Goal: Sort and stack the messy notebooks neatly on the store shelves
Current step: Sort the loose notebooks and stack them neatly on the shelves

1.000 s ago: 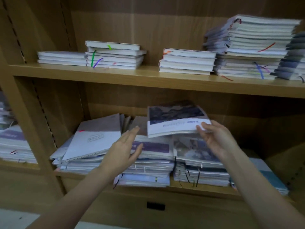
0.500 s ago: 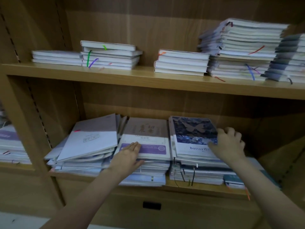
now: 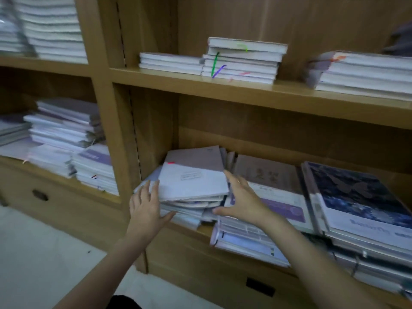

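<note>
Left hand and right hand spread, flanking the messy notebook pile at lower shelf left end, apparently touching its sides

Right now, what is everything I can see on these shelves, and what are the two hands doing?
Messy pile: one heap, white and grey-lilac notebooks, askew, left end of the lower shelf.
Purple-banded stack: one, beside the messy pile on its right.
Dark blue butterfly stack: one, far right of the lower shelf.
Upper-shelf stacks: three, white page edges; a low one, one with green and purple ribbons, one at the right edge.
Left-bay stacks: several, white and lilac, blurred.
Wooden shelving: tan.
Floor: pale.
Left hand: open, fingers against the messy pile's left side.
Right hand: open, at the pile's right side.
</note>
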{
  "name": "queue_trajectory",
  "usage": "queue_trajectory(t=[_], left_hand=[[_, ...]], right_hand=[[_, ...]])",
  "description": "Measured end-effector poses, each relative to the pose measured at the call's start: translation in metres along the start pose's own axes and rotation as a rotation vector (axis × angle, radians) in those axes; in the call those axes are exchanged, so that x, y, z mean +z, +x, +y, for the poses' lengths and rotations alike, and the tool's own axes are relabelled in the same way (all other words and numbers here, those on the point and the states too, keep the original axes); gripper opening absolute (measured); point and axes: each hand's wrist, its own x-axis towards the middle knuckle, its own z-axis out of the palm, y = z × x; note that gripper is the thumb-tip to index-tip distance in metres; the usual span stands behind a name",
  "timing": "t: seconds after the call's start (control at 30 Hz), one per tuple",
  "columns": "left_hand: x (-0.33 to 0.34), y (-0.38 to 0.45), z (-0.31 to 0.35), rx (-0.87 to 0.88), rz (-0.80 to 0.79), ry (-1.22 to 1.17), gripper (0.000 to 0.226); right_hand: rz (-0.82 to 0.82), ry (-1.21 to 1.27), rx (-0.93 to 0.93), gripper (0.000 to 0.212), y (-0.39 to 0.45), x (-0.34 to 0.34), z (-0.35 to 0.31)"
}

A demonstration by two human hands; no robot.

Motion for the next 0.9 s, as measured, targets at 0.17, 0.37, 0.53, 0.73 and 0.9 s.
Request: queue_trajectory(t=[0.17,0.37,0.53,0.73,0.9], left_hand=[[-0.017,0.008,-0.033,-0.276,0.049,-0.426,0.064],[-0.016,0.017,-0.041,-0.447,0.069,-0.839,0.038],[-0.029,0.024,-0.040,-0.701,0.085,-1.330,0.044],[-0.032,0.021,-0.030,-0.718,0.033,-1.513,0.022],[-0.041,0.019,-0.018,-0.706,0.170,-1.588,0.033]], right_hand=[[0.067,-0.329,0.078,0.090,0.032,0.036,-0.019],[0.342,-0.630,0.022,0.054,0.043,0.039,-0.026],[0.669,-0.551,-0.125,0.048,0.055,0.022,-0.029],[0.510,-0.706,-0.098,0.046,0.057,0.023,-0.058],[0.214,-0.824,0.093,0.068,0.062,0.053,-0.052]])
